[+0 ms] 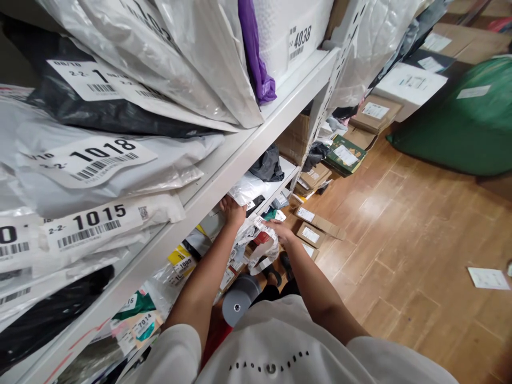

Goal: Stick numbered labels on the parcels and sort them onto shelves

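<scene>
– Parcel room, then: what stands around the white rack [256, 144]?

– Wooden floor [400, 240] runs to the rack's right. A green sack [464, 117] lies well away from it on that side, with flat cardboard boxes [316, 224] at its foot. Grey mailers marked 1018 [92, 160] and 1015 [96, 221] lie on the rack's upper board, and a purple bag [256, 58] hangs over that board's edge.

– And the hands?

– The left hand [233, 210] reaches under the upper board, against the edge of a white poly mailer [250, 189] on the rack's lower shelf. Its fingers are hidden, so I cannot tell whether they grip.

– The right?

– The right hand [282, 230] is closed on the top of a labelled plastic bag [264, 248]. The bag hangs just in front of the lower shelf, below the white mailer. A dark grey bag [268, 165] sits farther back on that shelf.
</scene>
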Demonstrator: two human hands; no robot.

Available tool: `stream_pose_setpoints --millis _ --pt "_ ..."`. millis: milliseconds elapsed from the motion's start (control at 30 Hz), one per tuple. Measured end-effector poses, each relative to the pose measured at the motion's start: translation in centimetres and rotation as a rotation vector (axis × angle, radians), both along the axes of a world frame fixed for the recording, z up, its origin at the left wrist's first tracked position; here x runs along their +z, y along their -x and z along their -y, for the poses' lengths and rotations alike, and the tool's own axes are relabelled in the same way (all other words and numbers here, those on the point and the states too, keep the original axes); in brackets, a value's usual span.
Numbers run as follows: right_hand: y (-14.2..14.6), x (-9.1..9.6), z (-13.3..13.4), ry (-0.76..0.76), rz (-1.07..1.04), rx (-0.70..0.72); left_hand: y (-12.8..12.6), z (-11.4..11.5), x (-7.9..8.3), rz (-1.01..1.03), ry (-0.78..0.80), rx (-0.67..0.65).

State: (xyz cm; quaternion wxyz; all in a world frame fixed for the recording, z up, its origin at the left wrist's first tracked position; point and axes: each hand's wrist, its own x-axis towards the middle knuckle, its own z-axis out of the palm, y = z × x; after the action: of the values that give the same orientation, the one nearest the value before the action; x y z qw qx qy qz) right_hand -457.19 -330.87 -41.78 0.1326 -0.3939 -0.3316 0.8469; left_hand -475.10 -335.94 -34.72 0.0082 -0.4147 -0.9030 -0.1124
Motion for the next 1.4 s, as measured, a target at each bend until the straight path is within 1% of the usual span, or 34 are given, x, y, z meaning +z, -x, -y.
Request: stream_pose_setpoints --millis 67,100,133,167,233,267,300,333,400,500,567,633,733,800,933,1067,1167,1267,1400 --pt "-1.3 0.4 -0.3 0.015 -0.051 0.006 0.4 0.3 0.7 0.017 -0.122 0.104" --pt "-1.6 0.7 -0.5 0.017 -0.092 0.018 0.7 0.5 1.2 0.013 -0.184 0.129" --pt "-1.7 1.1 -0.8 0.006 -0.137 0.034 1.2 0.7 1.7 0.018 -0.225 0.096" --pt "-1.5 1.5 -1.1 -0.014 -0.183 0.052 1.8 0.9 2.2 0.044 -0.237 -0.004" --pt "-0.2 2.6 -1.9 -0.082 -0.263 0.070 3.1 1.1 3.2 0.187 -0.178 -0.329" --pt "0.9 3.1 -2.3 -0.124 -0.286 0.072 3.7 1.1 3.6 0.285 -0.135 -0.467" --pt "2.1 3.6 -2.8 -0.168 -0.295 0.076 4.3 1.1 4.0 0.372 -0.104 -0.552" --pt "3.5 4.0 -3.2 -0.223 -0.288 0.087 4.7 0.9 4.2 0.437 -0.089 -0.580" --pt "6.2 4.4 -3.9 -0.346 -0.230 0.121 5.1 0.4 4.7 0.483 -0.091 -0.523" --pt "8.8 4.3 -4.6 -0.490 -0.108 0.133 4.8 -0.3 5.5 0.444 -0.070 -0.451" --pt "9.3 4.1 -4.9 -0.530 -0.057 0.132 4.4 -0.8 5.9 0.413 -0.032 -0.434" --pt "9.2 4.0 -5.0 -0.568 -0.004 0.131 4.2 -1.0 6.1 0.377 0.011 -0.417" --pt "8.8 3.8 -4.9 -0.603 0.069 0.114 3.9 -1.2 5.8 0.304 0.079 -0.355" --pt "8.9 3.7 -4.8 -0.600 0.097 0.103 3.8 -1.2 5.3 0.252 0.125 -0.303" --pt "9.3 3.2 -4.3 -0.548 0.113 0.092 3.4 -1.1 4.3 0.157 0.214 -0.212" --pt "9.4 2.9 -3.7 -0.516 0.153 0.039 2.5 -1.1 4.2 0.053 0.299 -0.151" --pt "9.1 2.8 -3.2 -0.501 0.161 -0.023 1.8 -1.3 4.3 -0.006 0.336 -0.122" --pt "8.6 2.6 -2.5 -0.468 0.159 -0.056 1.3 -1.6 4.3 -0.048 0.354 -0.116" --pt "8.0 2.2 -1.3 -0.396 0.223 -0.167 0.6 -1.8 4.0 -0.089 0.369 -0.108"
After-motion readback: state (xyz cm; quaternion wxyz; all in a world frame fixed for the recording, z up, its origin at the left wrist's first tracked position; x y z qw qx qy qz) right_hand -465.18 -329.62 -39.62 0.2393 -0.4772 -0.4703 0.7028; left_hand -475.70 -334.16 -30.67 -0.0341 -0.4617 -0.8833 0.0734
